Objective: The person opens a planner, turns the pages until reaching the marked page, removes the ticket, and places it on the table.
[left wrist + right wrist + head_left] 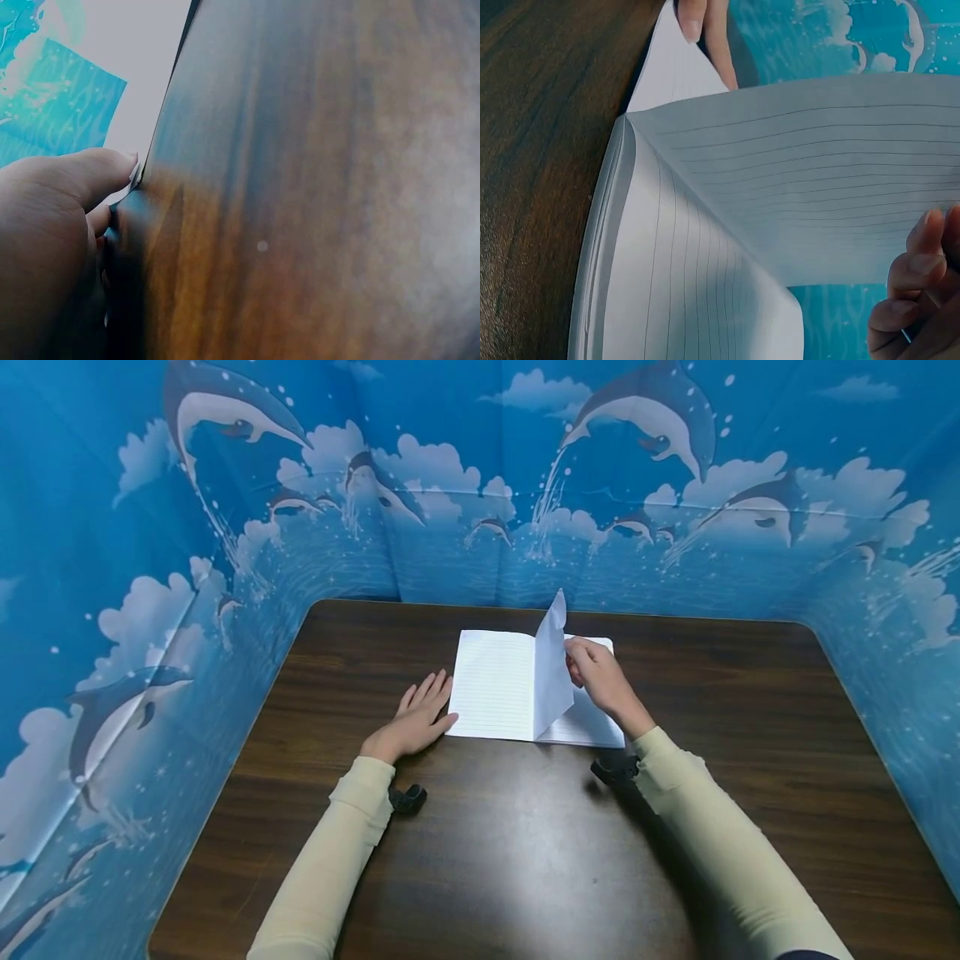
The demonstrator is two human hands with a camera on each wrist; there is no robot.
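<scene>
An open lined notebook [491,685] lies on the table, its left page flat. One page [553,668] stands raised from the middle fold. My right hand [600,677] pinches this page near its outer edge, fingers curled. In the right wrist view the ruled page [817,150] spans above the right-hand pages, and the curled right fingers [922,262] show at the lower right. My left hand [408,722] lies flat on the table with fingers spread, its thumb and fingertips touching the notebook's left edge. The left thumb [105,169] rests by the paper edge in the left wrist view.
The dark wood table [480,877] has a rounded far corner at each side. A blue curtain [450,560] printed with dolphins and clouds stands around the far and side edges. Black wrist mounts [408,799] hang under both sleeves.
</scene>
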